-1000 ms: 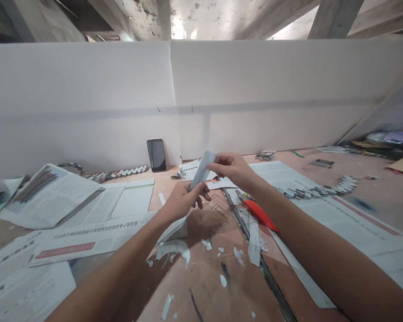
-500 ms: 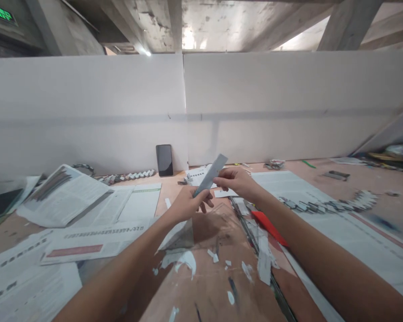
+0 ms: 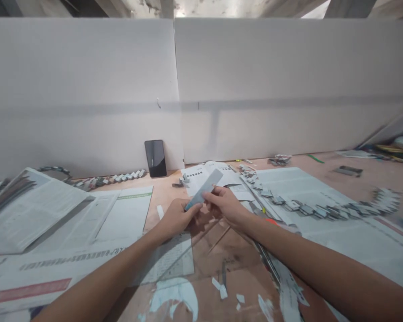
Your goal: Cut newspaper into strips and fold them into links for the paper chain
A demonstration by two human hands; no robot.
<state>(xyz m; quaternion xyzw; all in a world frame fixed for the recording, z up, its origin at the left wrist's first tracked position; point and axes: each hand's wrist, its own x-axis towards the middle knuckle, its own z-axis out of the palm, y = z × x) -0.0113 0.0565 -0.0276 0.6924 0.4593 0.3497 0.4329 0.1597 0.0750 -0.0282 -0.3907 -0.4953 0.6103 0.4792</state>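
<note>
Both my hands hold a flat folded strip of paper above the middle of the table. It slants up to the right, pale grey with a bluish lower end. My left hand pinches that lower end with the thumb on top. Along the right edge of the strip, my right hand grips it with bent fingers; some fingertips are hidden behind it. Beyond the hands lies an open booklet. A chain of folded paper links curves across the right side.
A phone leans against the white partition. Newspapers cover the left side, and a large printed sheet lies on the right. Paper scraps litter the front. Another folded-paper chain runs along the partition's base.
My view has tilted down. My right hand has moved down the strip, closer to my left hand, and the strip has turned a little flatter. More of the booklet and link chain shows.
</note>
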